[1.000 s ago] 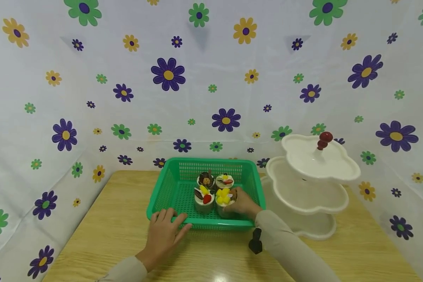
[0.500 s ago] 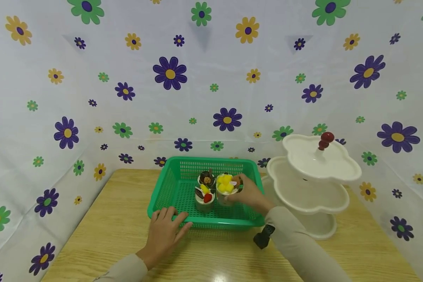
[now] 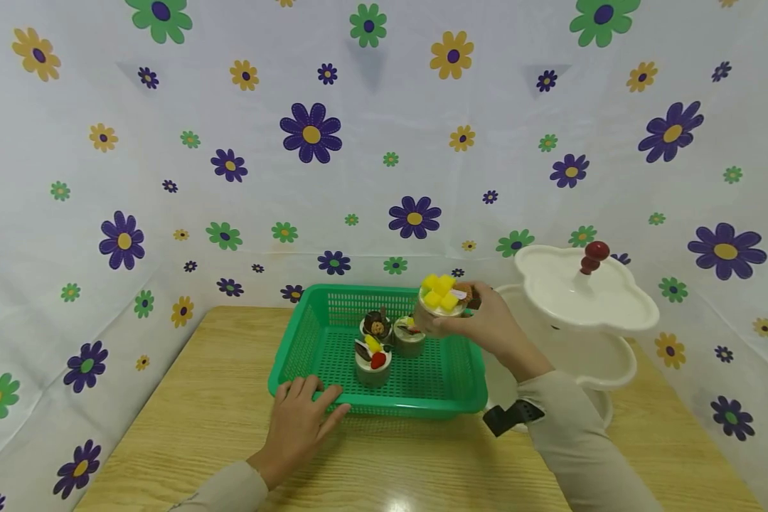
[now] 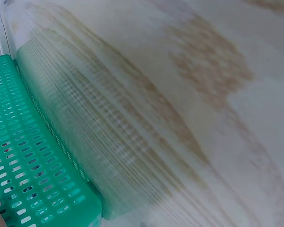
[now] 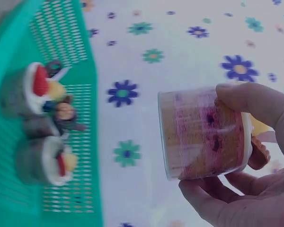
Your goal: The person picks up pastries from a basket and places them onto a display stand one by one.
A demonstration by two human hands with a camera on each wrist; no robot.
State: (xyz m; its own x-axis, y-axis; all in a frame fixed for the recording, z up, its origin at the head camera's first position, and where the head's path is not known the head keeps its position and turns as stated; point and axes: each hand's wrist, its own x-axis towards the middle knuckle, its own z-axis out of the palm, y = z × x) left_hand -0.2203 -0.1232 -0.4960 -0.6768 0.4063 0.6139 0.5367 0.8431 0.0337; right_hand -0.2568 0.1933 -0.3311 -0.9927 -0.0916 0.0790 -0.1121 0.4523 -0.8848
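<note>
My right hand [image 3: 496, 323] grips a clear dessert cup [image 5: 206, 135] with pink and tan layers, thumb on one side and fingers on the other. Yellow fruit cubes [image 3: 440, 293] top this cup, which is raised over the right back part of the green basket [image 3: 470, 405]. Three more dessert cups stand inside the basket: one with a strawberry [image 3: 372, 368], one with a brown cookie-like topping [image 3: 376, 326] and a paler one [image 3: 409, 341] behind. My left hand [image 3: 301, 419] rests on the basket's front left rim, fingers extended. In the left wrist view, the basket's perforated side [image 4: 33, 165] shows.
To the right, a white three-tier stand [image 3: 582, 291] with scalloped trays and a red knob [image 3: 595, 252] rises from the wooden table [image 3: 384, 462]. A flower-print cloth [image 3: 249, 192] hangs behind and along both sides.
My right hand has lifted the yellow-topped cup up from among the others and moved it rightward, uncovering the paler cup behind. The left hand has stayed on the rim.
</note>
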